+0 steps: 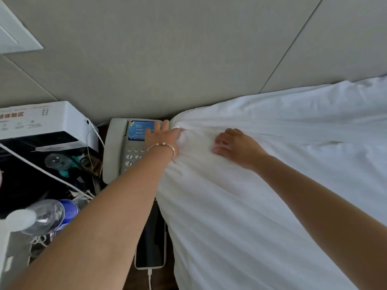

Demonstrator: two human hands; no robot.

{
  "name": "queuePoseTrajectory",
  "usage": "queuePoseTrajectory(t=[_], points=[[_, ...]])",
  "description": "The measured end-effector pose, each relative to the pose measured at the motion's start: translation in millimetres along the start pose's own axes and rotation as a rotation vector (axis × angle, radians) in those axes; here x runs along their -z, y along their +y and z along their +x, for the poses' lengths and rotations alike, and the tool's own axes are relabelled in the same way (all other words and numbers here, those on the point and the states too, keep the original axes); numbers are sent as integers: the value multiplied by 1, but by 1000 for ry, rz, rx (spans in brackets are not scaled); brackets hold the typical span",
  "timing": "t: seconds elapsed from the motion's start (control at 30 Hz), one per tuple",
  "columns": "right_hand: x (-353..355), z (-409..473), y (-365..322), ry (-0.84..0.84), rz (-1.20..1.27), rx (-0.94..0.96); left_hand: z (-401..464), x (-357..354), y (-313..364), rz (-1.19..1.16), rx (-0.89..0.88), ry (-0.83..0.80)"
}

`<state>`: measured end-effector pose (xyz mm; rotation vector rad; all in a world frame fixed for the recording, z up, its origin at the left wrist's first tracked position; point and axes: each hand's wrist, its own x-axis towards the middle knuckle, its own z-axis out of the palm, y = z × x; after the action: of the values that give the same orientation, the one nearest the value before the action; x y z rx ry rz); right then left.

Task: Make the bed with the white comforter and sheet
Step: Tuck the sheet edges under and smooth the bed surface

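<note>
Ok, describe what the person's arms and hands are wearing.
Both forearms are bare, with no sleeves in view. The left wrist carries a thin metal bangle with a small charm. The right hand and left hand show no gloves or rings.

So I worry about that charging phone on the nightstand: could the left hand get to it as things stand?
Probably yes: the left hand is at the sheet corner, and the phone lies uncovered right below that forearm.
</note>
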<state>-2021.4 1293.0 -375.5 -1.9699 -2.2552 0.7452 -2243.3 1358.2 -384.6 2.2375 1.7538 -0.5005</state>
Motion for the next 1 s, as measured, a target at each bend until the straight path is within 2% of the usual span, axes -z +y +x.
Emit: queuePoseTrajectory(t=[0.1,0.17,0.23,0.3,0.37,0.43,0.47,0.53,0.6,0.7,0.77,0.83,0.93,1.0], points=[[2,1,-5,-215,-82,-3,-4,8,3,95,-52,-186],[3,2,-15,-232,-138,26,-14,11,-5,-23,-28,-351],[1,4,-26,-215,-167,73,-22,12,-18,-119,-33,-419],[-2,3,-38,-227,-168,50,-31,14,-28,-101,-89,-337],[4,3,-48,-256,-131,-60,-37,18,-32,-72,-172,-213],[14,0,-54,-275,-174,-126,-42,22,-36,-122,-243,-184],[19,-4,-55,-273,-181,-135,-45,21,-38,-239,-243,-215],[27,-18,-54,-241,-107,-162,-61,17,-40,-638,-172,-245],[34,-35,-55,-124,-32,-217,-78,15,-36,-903,-142,-120],[41,-51,-61,91,39,-321,-101,16,-27,-963,-152,11],[45,-57,-65,126,101,-313,-112,16,-23,-962,-172,5],[53,-60,-73,22,176,-248,-122,15,-20,-984,-178,-26],[66,-69,-101,-282,136,-219,-138,15,-17,-1132,-214,-15],[63,-78,-113,-284,96,-234,-146,15,-17,-1177,-250,35]])
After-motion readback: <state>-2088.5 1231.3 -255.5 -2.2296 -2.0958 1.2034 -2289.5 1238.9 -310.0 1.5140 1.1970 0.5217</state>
